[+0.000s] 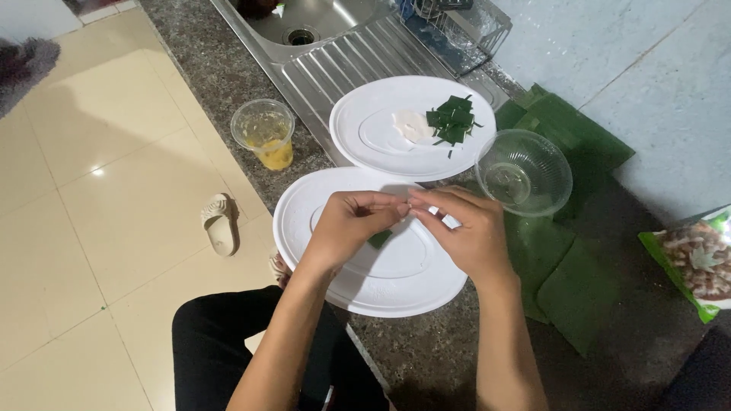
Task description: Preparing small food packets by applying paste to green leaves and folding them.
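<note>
Two hands pinch a tiny white bit over a white plate.

The left hand (346, 228) and the right hand (468, 232) meet fingertip to fingertip, closed tight on a small white piece (409, 204); it is too small to tell what it is. Right under the pinch sits the near white plate (304, 228), with a little green leaf piece (379, 239) lying just below the left fingers. Past the pinch is a second white plate (358, 114) with a white blob (412, 125) and cut green leaf strips (454, 120). Beside the right hand stands a clear bowl (525, 171) on big green leaves (579, 293). To do this well, I think the fingers should hold softly, stay over the plate, and move slowly so nothing drops.
</note>
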